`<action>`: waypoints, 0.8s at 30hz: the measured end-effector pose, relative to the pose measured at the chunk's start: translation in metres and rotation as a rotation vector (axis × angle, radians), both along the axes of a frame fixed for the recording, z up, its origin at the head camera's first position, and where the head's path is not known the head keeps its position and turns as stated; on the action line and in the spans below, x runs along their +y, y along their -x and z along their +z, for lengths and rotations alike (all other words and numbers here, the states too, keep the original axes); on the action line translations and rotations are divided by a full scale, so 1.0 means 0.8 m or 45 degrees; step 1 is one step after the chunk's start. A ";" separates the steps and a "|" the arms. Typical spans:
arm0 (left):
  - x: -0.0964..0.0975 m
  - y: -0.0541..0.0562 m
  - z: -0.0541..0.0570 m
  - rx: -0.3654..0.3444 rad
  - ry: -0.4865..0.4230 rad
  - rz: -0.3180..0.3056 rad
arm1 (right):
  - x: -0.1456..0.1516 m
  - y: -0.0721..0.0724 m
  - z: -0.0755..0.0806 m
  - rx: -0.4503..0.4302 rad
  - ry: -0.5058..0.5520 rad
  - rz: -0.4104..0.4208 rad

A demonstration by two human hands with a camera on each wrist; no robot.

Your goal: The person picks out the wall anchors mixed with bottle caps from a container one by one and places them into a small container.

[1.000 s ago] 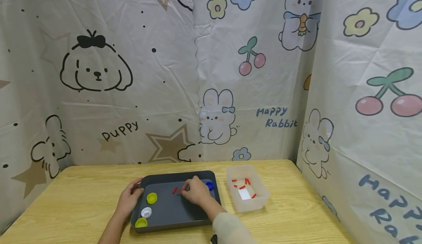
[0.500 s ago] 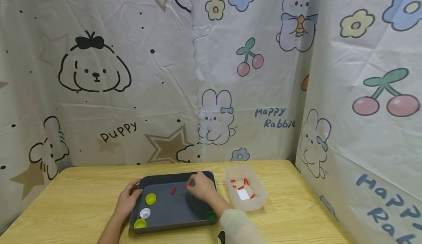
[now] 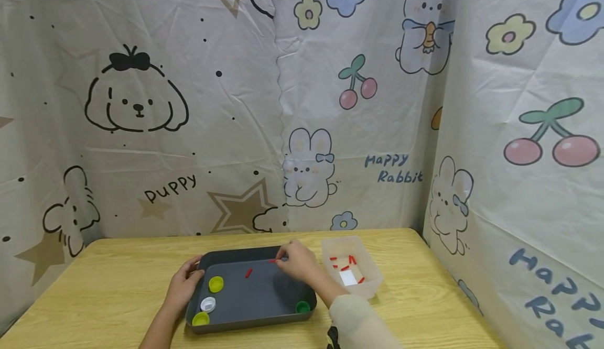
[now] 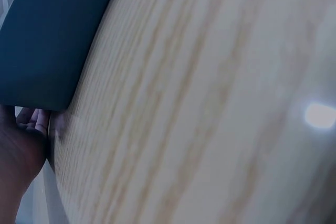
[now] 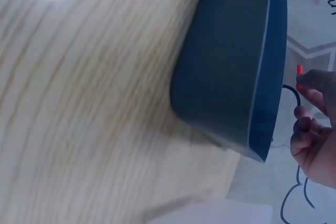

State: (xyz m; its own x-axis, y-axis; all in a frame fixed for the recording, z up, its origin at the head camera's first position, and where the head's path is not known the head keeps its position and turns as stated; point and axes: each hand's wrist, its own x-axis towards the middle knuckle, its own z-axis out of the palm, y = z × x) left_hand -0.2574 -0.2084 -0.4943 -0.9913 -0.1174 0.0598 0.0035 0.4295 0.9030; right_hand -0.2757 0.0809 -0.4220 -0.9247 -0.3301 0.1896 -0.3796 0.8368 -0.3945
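Note:
My left hand holds the left side of a dark grey tray. In the left wrist view, its fingers lie against the tray's end wall. Between thumb and fingertips my right hand pinches a small red stick, raised over the tray's far right part. The stick's end shows red in the right wrist view too. One more red stick lies on the tray floor. Two yellow caps and a white cap sit along the left side, and a green cap sits in the near right corner.
Right of the tray stands a translucent plastic box with several red sticks and a white piece in it. A wooden table carries everything, with a printed cloth hanging behind and at the sides.
My right hand has picked a red stick off the tray floor and moved right and up with it. The green cap has come into view; the blue cap is now hidden. My left hand stays put.

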 end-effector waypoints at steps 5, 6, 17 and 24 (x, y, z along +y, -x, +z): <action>0.000 0.000 0.001 0.002 -0.001 -0.003 | 0.009 0.000 0.007 -0.008 0.010 0.006; 0.000 0.000 0.002 0.002 -0.001 -0.004 | 0.011 0.000 0.008 -0.008 0.004 0.003; 0.001 0.000 0.002 0.000 -0.002 -0.007 | 0.035 0.001 0.014 0.014 -0.013 -0.022; 0.002 -0.001 0.002 -0.003 -0.015 -0.013 | 0.050 0.002 0.017 0.017 -0.006 -0.033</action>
